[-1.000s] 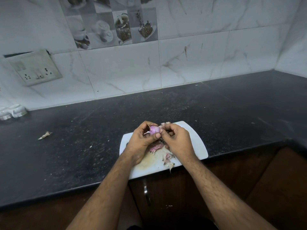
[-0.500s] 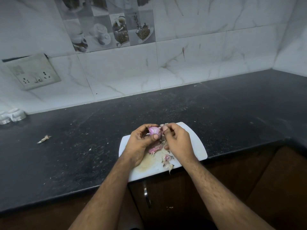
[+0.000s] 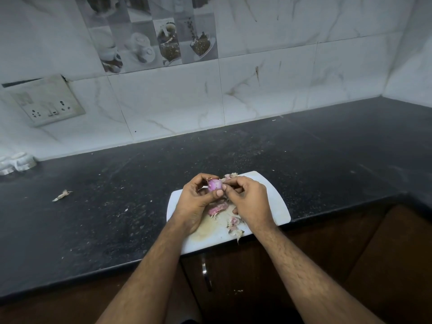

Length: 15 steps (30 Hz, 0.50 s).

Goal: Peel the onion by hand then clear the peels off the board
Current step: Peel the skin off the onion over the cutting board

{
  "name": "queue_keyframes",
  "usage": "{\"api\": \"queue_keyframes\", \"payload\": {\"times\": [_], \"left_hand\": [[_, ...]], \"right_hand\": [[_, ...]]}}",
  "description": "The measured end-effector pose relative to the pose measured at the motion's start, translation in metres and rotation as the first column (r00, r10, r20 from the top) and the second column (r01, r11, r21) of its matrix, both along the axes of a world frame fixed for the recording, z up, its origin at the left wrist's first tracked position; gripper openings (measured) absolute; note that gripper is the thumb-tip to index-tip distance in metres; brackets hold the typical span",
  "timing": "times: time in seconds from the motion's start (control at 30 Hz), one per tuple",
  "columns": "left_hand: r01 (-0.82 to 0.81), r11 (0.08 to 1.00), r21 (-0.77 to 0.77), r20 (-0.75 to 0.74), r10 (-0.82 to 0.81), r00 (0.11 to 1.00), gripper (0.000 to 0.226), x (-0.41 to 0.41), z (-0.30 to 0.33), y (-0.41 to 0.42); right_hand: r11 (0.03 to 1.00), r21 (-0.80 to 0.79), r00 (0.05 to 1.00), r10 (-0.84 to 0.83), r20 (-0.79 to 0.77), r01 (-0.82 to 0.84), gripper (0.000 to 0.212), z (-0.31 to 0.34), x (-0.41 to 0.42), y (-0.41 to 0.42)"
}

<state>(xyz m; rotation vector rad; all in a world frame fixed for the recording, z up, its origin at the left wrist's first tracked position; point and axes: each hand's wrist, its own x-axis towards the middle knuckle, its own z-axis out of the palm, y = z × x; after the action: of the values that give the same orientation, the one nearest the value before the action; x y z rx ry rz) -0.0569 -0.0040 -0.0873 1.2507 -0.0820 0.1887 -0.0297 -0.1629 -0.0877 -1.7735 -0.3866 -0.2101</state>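
Observation:
A small purple onion (image 3: pixel 214 184) is held above the white cutting board (image 3: pixel 275 206), which lies at the counter's front edge. My left hand (image 3: pixel 196 202) grips the onion from the left, thumb under it. My right hand (image 3: pixel 247 199) pinches a bit of skin at the onion's right side. Pink and pale peels (image 3: pixel 217 208) lie on the board under my hands, more peels (image 3: pixel 235 226) sit near its front edge, and a scrap (image 3: pixel 231 175) shows behind my fingers.
The board rests on a dark speckled counter (image 3: pixel 117 206). A stray peel (image 3: pixel 62 195) lies far left. A white object (image 3: pixel 16 163) stands at the left wall, under a socket plate (image 3: pixel 46 101). A cabinet handle (image 3: pixel 205 272) is below the counter.
Both hands have stayed over the board with the onion between them. The right fingers have shifted slightly at the onion's right side. The view has tilted a little.

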Motion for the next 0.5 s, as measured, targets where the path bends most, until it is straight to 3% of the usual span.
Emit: {"api": "queue_keyframes", "payload": {"times": [0.5], "left_hand": [[0.022, 1.0, -0.003, -0.005, -0.022, 1.0, 0.038, -0.0001, -0.0003, 0.0003]], "right_hand": [[0.995, -0.06, 0.996, 0.072, -0.057, -0.076, 0.006, 0.0037, -0.0003, 0.0017]]}}
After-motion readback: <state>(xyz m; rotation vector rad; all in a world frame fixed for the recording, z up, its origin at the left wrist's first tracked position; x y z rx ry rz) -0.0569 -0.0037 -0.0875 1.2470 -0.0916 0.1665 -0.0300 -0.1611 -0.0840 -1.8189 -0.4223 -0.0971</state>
